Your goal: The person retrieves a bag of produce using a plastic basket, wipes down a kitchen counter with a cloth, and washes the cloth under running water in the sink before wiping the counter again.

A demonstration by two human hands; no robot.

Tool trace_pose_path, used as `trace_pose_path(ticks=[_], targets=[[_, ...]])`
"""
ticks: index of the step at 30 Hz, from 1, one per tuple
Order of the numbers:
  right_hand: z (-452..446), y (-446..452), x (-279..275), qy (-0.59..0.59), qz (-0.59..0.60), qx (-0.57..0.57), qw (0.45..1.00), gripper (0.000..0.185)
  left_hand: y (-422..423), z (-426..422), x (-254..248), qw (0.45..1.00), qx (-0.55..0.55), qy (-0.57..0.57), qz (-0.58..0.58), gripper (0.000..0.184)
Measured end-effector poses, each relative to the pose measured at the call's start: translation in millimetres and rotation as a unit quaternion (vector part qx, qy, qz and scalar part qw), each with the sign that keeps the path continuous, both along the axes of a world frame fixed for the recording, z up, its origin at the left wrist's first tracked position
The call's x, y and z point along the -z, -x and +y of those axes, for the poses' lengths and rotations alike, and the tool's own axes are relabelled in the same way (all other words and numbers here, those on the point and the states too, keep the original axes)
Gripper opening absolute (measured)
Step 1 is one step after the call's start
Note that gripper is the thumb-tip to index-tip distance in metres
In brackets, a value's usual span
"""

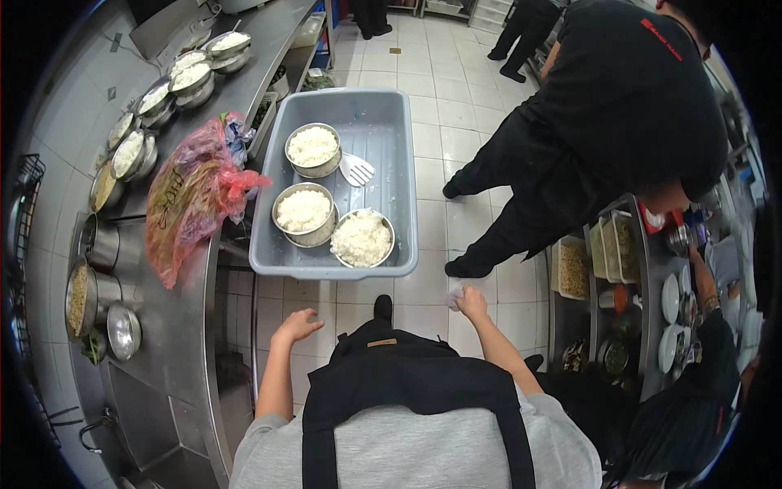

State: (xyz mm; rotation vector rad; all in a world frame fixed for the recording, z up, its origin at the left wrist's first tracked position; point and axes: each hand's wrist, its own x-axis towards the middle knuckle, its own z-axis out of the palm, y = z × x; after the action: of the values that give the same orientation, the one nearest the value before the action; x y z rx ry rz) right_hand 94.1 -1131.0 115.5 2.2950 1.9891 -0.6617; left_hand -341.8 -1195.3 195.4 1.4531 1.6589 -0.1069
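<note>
My left hand (300, 324) is in the air below the near left corner of a grey plastic tub (342, 267), fingers apart and holding nothing. My right hand (472, 302) is closed around a small crumpled pale wad (454, 299), maybe cloth or thin plastic; its kind is unclear. Inside the tub stand three metal bowls heaped with white rice: one bowl of rice (313, 147) at the far left, another (304, 210) nearer, and a third (362, 239) at the near right. A white slotted rice paddle (357, 169) lies beside the far bowl.
On the steel counter (183, 342) at left are several rice bowls (192, 76), a red plastic bag (191, 191), and a pot (79, 299). A person in black (603, 106) leans over the right-hand counter. Another person's arm (705, 281) reaches among white plates (669, 297).
</note>
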Motion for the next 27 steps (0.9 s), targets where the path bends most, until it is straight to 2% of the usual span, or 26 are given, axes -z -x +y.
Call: trace_pose_path(ticks=[3,6,7,10,13,17,19,27], targets=[[45.7,-1.8,-24.6,0.012,-0.002,0.014,1.0,0.027,2.1,16.4,13.0,0.999,-0.008,0.028,-0.024,0.051],[77.8,-22.0,-24.2,0.001,-0.006,0.039,0.999,0.03,-0.8,29.5,9.1,0.998,-0.016,0.06,-0.015,0.051],[86.5,-32.5,-28.8,0.046,0.014,0.048,0.998,0.036,-1.5,35.8,4.3,0.998,-0.018,0.065,0.0,0.051],[110.9,-66.0,-14.3,0.045,-0.004,0.062,0.997,0.037,-5.3,52.5,-9.3,0.994,-0.066,0.075,-0.042,0.051],[144.6,-101.1,-3.1,0.05,-0.009,0.064,0.997,0.034,-14.1,67.3,-27.5,0.992,-0.105,0.071,-0.02,0.048],[203.2,-133.8,7.8,0.048,-0.001,0.023,0.999,0.029,-39.6,87.7,-44.9,0.984,-0.165,0.065,0.003,0.042],[234.8,-137.7,11.3,0.032,0.017,-0.052,0.998,0.028,-56.7,94.6,-45.7,0.979,-0.195,0.061,0.001,0.041],[382.0,-88.2,-1.3,0.032,0.084,-0.159,0.983,0.025,-121.1,120.6,-74.2,0.96,-0.274,0.049,0.012,0.037]])
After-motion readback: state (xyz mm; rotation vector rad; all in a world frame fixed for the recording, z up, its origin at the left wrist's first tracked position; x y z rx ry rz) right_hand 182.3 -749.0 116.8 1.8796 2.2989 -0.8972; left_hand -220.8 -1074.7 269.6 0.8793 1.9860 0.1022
